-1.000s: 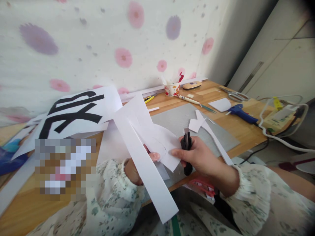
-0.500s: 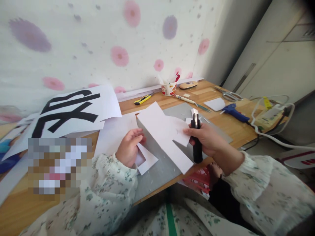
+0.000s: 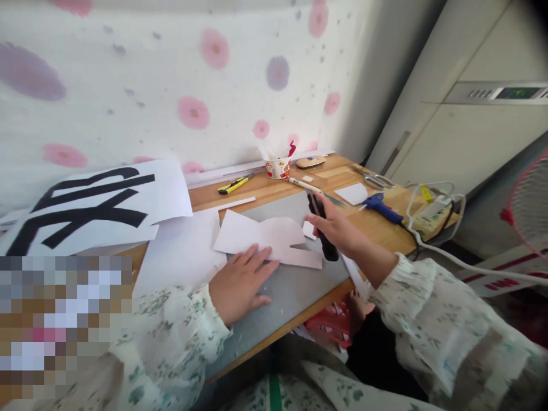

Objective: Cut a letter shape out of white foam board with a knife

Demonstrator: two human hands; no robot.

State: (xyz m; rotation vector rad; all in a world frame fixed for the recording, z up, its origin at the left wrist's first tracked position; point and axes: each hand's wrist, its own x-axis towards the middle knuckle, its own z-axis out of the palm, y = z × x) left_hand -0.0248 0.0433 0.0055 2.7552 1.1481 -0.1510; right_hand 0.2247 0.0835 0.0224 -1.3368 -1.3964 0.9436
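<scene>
Lowered now, our white cutout (image 3: 278, 231) lies supported on the grey mat (image 3: 265, 325), our left hand (image 3: 242, 282) splayed against it, our right hand (image 3: 336, 225) clenching a black cutter (image 3: 329, 248).

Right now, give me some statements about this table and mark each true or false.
1. The right hand holds a black tool. True.
2. The left hand grips the yellow cutter. False: it rests flat on the white cut-out; the yellow cutter lies on the table.
3. The blue glue gun lies right of the white cut-out. True.
4. The scissors stand in the paper cup. False: the scissors lie on the table.
5. The sheet with black markings is on the left. True.
</scene>
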